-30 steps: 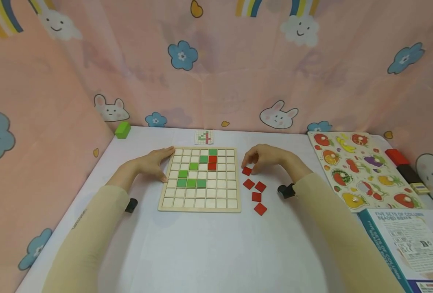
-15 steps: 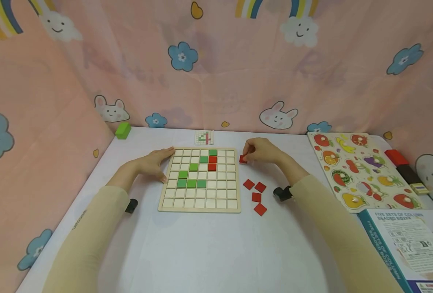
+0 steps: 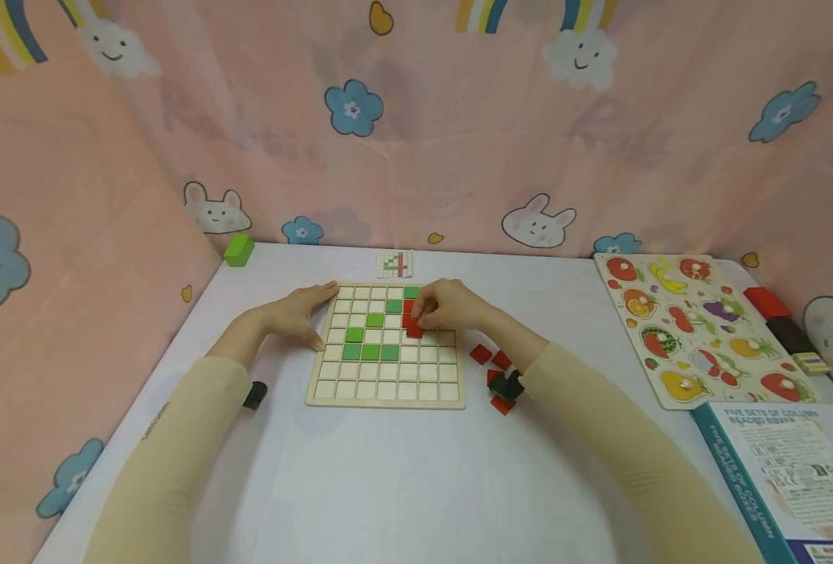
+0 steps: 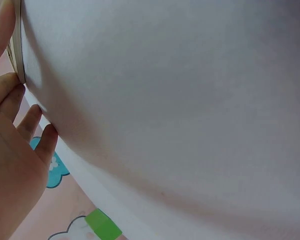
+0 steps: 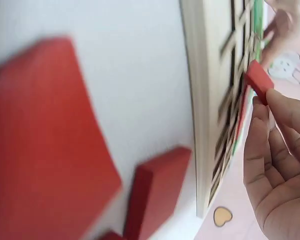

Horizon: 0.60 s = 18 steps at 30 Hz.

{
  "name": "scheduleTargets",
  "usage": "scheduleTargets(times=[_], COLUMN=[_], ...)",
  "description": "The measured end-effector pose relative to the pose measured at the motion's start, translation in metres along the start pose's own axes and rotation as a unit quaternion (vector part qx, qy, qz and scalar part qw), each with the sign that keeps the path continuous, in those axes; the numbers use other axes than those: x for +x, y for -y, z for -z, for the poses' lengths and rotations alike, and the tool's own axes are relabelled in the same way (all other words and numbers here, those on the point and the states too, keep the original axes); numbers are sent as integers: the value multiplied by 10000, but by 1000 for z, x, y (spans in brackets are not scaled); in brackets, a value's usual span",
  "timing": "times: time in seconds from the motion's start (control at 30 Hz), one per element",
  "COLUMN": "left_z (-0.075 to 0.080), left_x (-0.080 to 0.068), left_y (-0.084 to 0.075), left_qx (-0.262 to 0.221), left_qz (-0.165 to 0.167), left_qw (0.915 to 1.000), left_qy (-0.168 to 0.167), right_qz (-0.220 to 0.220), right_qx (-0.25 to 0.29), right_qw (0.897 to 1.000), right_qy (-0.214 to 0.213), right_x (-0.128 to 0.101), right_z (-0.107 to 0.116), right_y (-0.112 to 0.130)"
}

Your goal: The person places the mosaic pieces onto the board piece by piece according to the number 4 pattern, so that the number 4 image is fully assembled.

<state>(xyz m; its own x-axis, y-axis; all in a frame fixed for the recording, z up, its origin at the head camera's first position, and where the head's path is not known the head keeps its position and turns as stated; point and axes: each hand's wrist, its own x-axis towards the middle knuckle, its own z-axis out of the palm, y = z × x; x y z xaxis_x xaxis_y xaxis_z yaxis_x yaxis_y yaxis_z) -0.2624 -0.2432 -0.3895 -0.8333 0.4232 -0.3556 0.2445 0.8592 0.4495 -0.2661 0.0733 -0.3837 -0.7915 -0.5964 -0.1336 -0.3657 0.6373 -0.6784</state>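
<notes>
A wooden grid board (image 3: 386, 395) lies on the white table, with several green tiles (image 3: 370, 352) and red tiles in its upper middle. My right hand (image 3: 445, 307) is over the board and pinches a red square tile (image 3: 414, 330) just below the red tiles in the grid; the right wrist view shows this red tile (image 5: 260, 80) at my fingertips (image 5: 285, 107) beside the board's edge (image 5: 197, 100). My left hand (image 3: 297, 315) rests flat against the board's left edge, fingers straight; the left wrist view shows those fingers (image 4: 17, 125) touching the board's rim (image 4: 16, 45).
Loose red tiles (image 3: 490, 360) lie right of the board, partly behind my right wrist. A small pattern card (image 3: 394, 264) lies behind the board, a green block (image 3: 238, 249) at the far left corner. A fruit puzzle (image 3: 694, 325) and a printed box (image 3: 790, 470) lie at the right.
My right hand picked one red tile from the loose pile, lifted it, and carried it left over the board. The left hand stayed at the board's edge.
</notes>
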Motion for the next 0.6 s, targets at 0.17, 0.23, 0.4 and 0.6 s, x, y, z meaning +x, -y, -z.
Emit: scheduleTargets(times=[0.17, 0.23, 0.4, 0.6], left_z=[0, 0, -1, -1], left_x=[1, 1, 0, 0], left_y=[0, 0, 0, -1], left_qx=[9, 17, -25, -50], left_qz=[-18, -32, 28, 61], left_qw=[10000, 10000, 10000, 10000], left_qy=[-5, -22, -8, -24], right_qz=[108, 165, 345, 391], right_qx=[-338, -441, -633, -756], right_qw=[9993, 9989, 9974, 9964], right_qy=[131, 87, 3, -13], right_x=[1, 0, 0, 1], right_z=[-9, -10, -13, -16], right_y=[7, 9, 11, 11])
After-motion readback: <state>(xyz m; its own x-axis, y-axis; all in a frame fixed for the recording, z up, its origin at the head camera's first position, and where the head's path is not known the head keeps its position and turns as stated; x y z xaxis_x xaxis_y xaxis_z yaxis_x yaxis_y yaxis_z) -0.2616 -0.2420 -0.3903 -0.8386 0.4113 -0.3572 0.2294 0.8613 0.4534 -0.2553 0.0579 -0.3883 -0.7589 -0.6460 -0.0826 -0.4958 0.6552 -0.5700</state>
